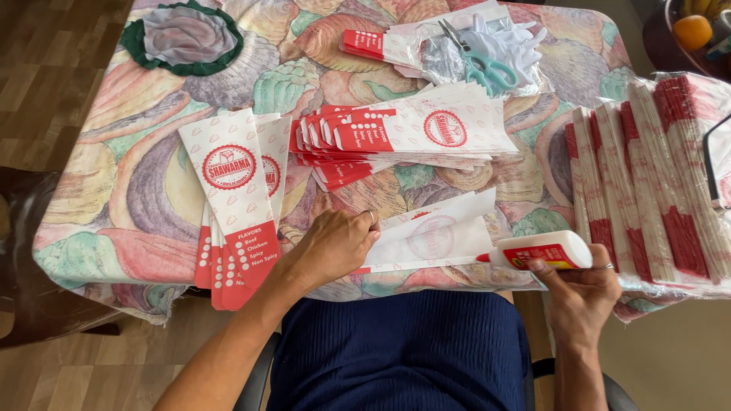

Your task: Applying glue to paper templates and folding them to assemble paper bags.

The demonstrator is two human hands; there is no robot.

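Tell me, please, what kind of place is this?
Probably a home table used for handwork, not a factory. A soft tablecloth printed with pastel seashells covers it, the floor is brown wood-pattern boards, and stacks of red-and-white paper sleeves lie beside teal-handled scissors.

Not much open room around the flat paper sleeve (430, 236) tbh. Just above it the fanned pile of printed sleeves (403, 133) blocks the way, and left of it another sleeve stack (236, 205) hangs over the table edge. Right of it, wrapped bundles (655, 183) wall off that side. Beyond the fanned pile, scissors (480, 61) sit on plastic. The only bare tablecloth (137, 167) is far left.
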